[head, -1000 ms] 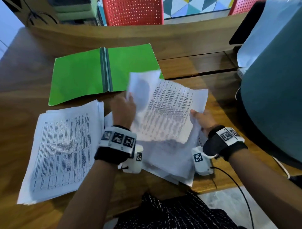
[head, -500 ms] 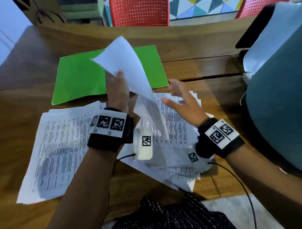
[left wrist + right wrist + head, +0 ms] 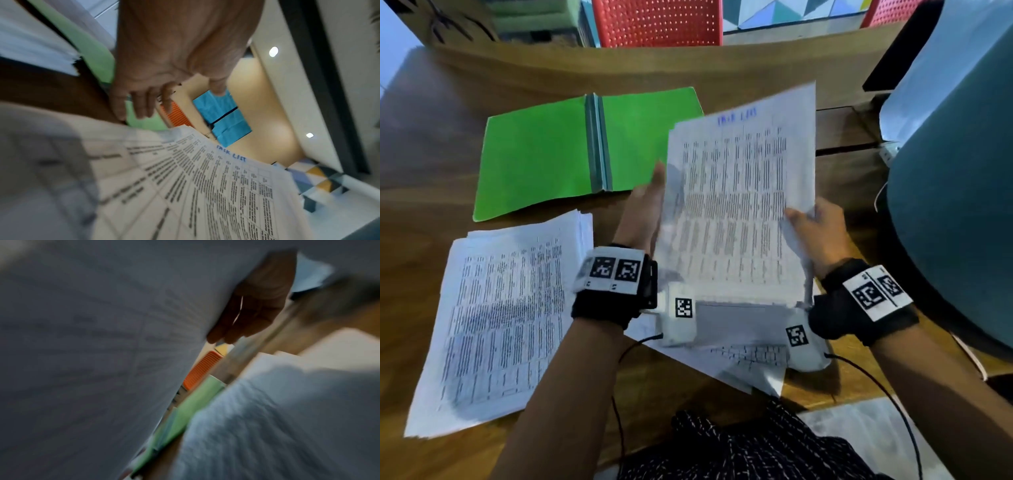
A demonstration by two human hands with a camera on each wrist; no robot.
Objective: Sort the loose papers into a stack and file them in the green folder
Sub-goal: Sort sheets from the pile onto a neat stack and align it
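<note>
Printed sheets (image 3: pixel 739 205), tables of text under a blue handwritten heading, are held tilted above the wooden desk (image 3: pixel 431 164), between both hands. Right hand (image 3: pixel 822 233) pinches the right edge, thumb on the printed face; the right wrist view, heavily blurred, adds fingers (image 3: pixel 255 309) flat against the underside. Left hand (image 3: pixel 643 212) stands at the left edge; the left wrist view shows its fingers (image 3: pixel 141 104) extended, only loosely bent, and contact with the sheets cannot be confirmed.

Green folder (image 3: pixel 544 157) lies open and flat on the desk, beyond the left hand. Sorted stack (image 3: pixel 500 322) sits near-left of the folder, on the desk. Loose papers (image 3: pixel 743 359) lie under the wrists, overhanging the near desk edge.

Head view only: red perforated chair (image 3: pixel 657 20) behind the desk. Left wrist view only: ceiling spotlights (image 3: pixel 273 51).
</note>
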